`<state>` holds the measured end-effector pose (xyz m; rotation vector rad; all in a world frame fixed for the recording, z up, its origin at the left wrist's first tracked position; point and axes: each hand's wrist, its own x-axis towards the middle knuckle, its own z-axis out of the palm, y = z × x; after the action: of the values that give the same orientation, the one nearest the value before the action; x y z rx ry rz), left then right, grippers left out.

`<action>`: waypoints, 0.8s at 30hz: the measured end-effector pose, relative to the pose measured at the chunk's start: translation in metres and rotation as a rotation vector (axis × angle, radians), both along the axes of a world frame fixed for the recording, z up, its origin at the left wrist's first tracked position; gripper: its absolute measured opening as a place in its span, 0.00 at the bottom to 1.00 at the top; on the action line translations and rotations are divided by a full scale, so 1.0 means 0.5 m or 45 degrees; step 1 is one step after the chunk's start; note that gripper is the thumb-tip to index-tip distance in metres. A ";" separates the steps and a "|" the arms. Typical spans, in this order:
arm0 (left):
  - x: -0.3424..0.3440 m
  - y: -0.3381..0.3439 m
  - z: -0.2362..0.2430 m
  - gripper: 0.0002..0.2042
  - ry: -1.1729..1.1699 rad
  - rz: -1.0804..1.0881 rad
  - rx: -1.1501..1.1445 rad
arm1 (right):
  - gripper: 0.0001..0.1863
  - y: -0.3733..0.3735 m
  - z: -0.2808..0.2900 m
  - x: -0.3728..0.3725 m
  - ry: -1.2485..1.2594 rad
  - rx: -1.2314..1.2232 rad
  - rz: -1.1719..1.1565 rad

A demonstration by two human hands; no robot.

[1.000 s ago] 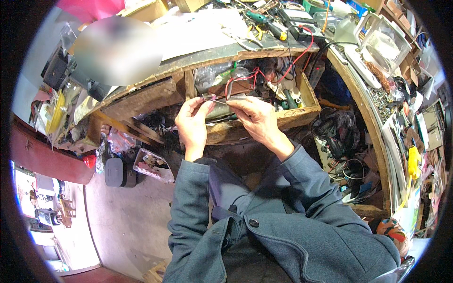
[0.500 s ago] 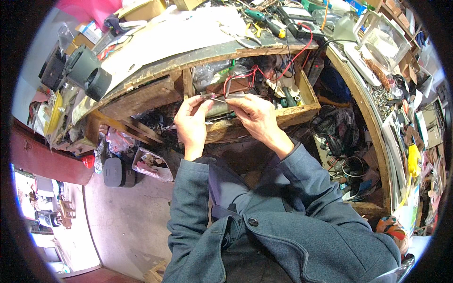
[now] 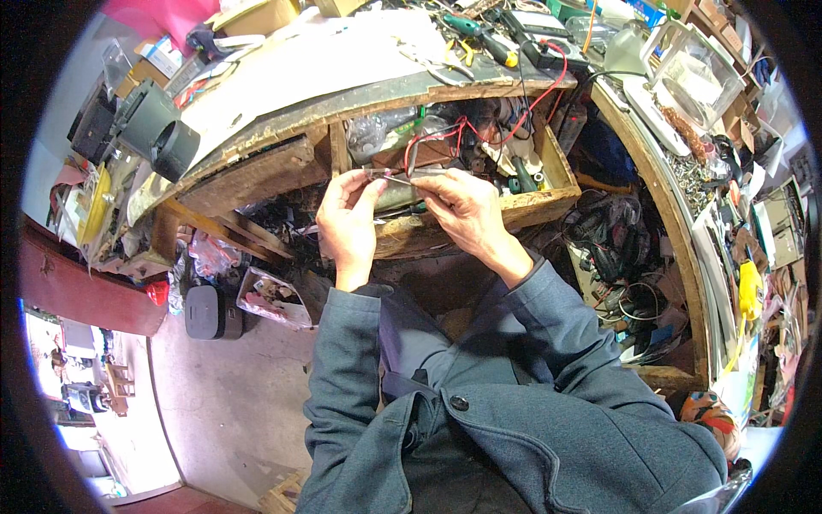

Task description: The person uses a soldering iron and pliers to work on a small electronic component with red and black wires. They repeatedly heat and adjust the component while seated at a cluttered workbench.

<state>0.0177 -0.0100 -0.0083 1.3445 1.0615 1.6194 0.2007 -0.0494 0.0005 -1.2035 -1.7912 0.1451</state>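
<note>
Above the open wooden drawer [image 3: 548,204] my two hands are close together, both pinching. My left hand [image 3: 349,230] grips a small part between thumb and forefinger; its kind is too small to make out. A thin, pointed metal tool [image 3: 399,180] reaches from the fingers of my right hand [image 3: 469,218] toward that part, and its tip seems to meet it. Behind the fingers, a red wire [image 3: 505,140] hangs down from the bench top into the drawer. Plastic bags [image 3: 368,137] and a green-handled tool [image 3: 524,176] lie inside the drawer.
On the bench lie a white sheet [image 3: 321,64], pliers [image 3: 437,64], a green screwdriver [image 3: 479,38] and a black meter-like box [image 3: 548,51]. A black cylindrical device [image 3: 158,133] stands far left. A dark bin [image 3: 214,313] and an open box [image 3: 274,300] sit on the floor.
My hands stay almost in place, still pinching the small part and the thin tool. The view has shifted very slightly.
</note>
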 end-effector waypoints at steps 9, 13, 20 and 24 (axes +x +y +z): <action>-0.002 0.003 -0.009 0.11 0.059 0.017 0.035 | 0.14 0.001 0.001 -0.001 -0.016 -0.024 0.022; 0.003 0.001 -0.009 0.10 0.063 0.012 0.044 | 0.13 0.000 -0.006 -0.003 -0.029 0.028 -0.012; 0.004 0.003 -0.013 0.10 0.054 0.013 0.046 | 0.12 -0.015 0.011 -0.024 -0.212 0.078 -0.094; 0.003 0.003 -0.010 0.10 0.117 0.027 0.038 | 0.12 -0.019 0.027 -0.029 -0.279 0.085 -0.104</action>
<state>0.0192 -0.0086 -0.0134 1.4435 1.1128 1.6077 0.1860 -0.0587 0.0138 -1.2823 -1.9148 -0.0967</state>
